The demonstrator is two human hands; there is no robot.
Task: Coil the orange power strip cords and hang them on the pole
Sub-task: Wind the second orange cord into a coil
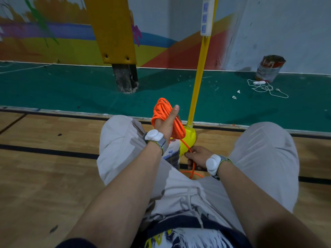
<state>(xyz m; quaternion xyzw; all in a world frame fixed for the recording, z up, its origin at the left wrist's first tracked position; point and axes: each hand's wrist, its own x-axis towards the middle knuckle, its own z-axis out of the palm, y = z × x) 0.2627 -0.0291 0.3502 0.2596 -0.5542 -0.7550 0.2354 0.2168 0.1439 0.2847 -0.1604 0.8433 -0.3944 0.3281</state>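
I sit on the floor with knees spread. My left hand [167,122] holds a coil of orange cord [162,110] looped around the palm, thumb up. A single strand of the cord [192,166] runs down from the coil to my right hand [197,156], which pinches it low between my legs, then trails onto the floor. The yellow pole [200,72] rises from a yellow base [188,140] just beyond my hands. A white power strip [206,17] hangs high on the pole. Another white power strip [172,156] lies under my left wrist.
A yellow padded post [114,33] on a dark foot stands at the back left. A dented paint can [269,68] sits by the wall on the right, with a white strip and thin white cord [265,86] on the green floor beside it.
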